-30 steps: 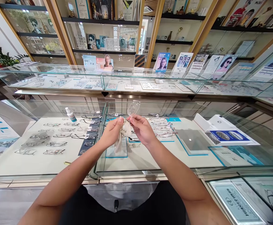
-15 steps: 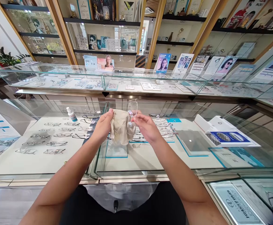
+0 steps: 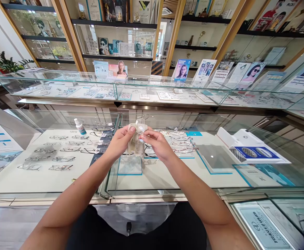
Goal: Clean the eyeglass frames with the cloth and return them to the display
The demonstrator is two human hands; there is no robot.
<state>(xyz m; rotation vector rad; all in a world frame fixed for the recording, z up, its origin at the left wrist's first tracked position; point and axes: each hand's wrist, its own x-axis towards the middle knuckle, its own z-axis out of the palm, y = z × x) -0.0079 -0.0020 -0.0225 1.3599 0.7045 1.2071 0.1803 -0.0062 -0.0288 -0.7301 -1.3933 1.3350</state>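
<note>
Above the glass display counter, my left hand [image 3: 121, 139] pinches a beige cloth [image 3: 136, 144] that hangs down between both hands. A pair of thin-framed glasses [image 3: 141, 125] is held up against the cloth. My right hand [image 3: 157, 141] grips the glasses at their right side with thumb and fingertips. The cloth covers part of the frame, and one clear lens shows between my fingers. Both hands are close together, with only a small gap between them.
A white spray bottle [image 3: 80, 126] stands on the left of the counter [image 3: 63, 180], behind rows of glasses [image 3: 63, 159]. To the right lie a grey pad [image 3: 214, 158] and an open white box [image 3: 256, 151]. Another glass showcase [image 3: 131, 80] runs behind.
My hands have drawn closer together. The cloth is now bunched against the glasses, which have shifted left and turned so a lens faces me.
</note>
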